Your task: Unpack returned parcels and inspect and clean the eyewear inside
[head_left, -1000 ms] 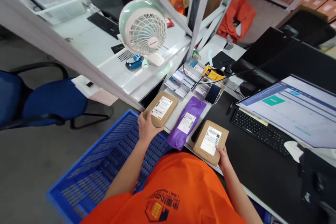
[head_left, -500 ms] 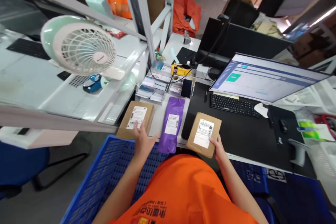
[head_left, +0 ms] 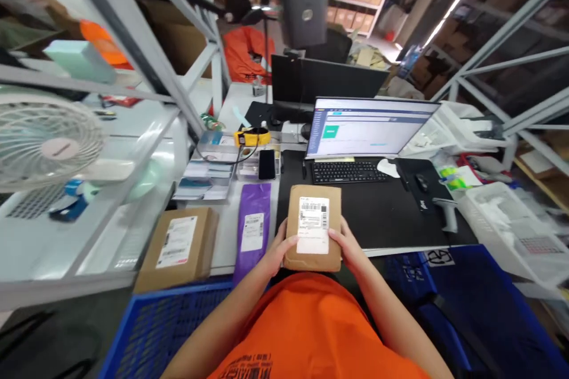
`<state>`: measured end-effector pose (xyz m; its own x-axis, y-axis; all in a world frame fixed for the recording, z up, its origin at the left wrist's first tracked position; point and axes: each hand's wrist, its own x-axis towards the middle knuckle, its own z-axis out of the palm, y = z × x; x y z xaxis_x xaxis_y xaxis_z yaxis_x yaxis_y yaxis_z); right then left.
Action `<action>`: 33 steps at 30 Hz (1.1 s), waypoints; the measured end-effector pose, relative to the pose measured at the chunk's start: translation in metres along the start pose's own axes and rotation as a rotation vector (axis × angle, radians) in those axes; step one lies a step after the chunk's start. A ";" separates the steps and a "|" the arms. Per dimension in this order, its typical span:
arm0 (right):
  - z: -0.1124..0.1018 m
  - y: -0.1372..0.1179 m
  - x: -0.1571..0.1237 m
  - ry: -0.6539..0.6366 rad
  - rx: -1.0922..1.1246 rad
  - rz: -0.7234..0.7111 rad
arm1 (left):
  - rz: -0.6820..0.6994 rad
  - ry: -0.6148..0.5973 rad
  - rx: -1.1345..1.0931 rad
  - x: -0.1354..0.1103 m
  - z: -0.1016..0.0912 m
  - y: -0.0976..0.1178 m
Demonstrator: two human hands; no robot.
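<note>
A brown cardboard box (head_left: 291,213) with a white shipping label is held in front of my body, over the desk's front edge. My left hand (head_left: 279,247) grips its left side, thumb on the front face. On the opposite side my right hand (head_left: 345,243) holds it, thumb at the label's edge. The fingers behind the box are hidden. Left of it lies a purple package (head_left: 255,201) with a label. Farther left rests another labelled cardboard box (head_left: 202,237), above a blue basket (head_left: 178,302).
A monitor (head_left: 373,124) and keyboard (head_left: 349,172) stand behind the box on a black mat (head_left: 368,213). To the right are a mouse (head_left: 421,182), a scanner (head_left: 447,213) and a white basket (head_left: 498,219). A phone (head_left: 267,164) lies by paper trays (head_left: 204,177). A fan (head_left: 48,136) is at left.
My left hand has moved right from beside the left box and now grips the held box. The right hand keeps hold of it. The view has turned right.
</note>
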<state>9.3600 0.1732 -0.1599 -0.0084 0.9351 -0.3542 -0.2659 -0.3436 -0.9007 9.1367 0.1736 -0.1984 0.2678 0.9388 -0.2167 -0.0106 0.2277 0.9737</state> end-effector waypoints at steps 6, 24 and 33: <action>-0.086 0.022 0.008 0.085 -0.222 0.083 | -0.361 0.212 -0.387 0.020 0.036 -0.032; -0.337 0.062 -0.014 0.178 -0.843 0.189 | -0.401 0.691 -0.324 0.049 0.159 -0.058; -0.359 0.091 -0.048 0.172 -1.001 0.255 | -0.205 0.564 -0.237 0.050 0.168 -0.037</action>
<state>9.6825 0.0659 -0.3149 0.2061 0.8268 -0.5235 0.6447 -0.5171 -0.5630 9.3118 0.1684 -0.2338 -0.2601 0.8470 -0.4637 -0.2433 0.4072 0.8803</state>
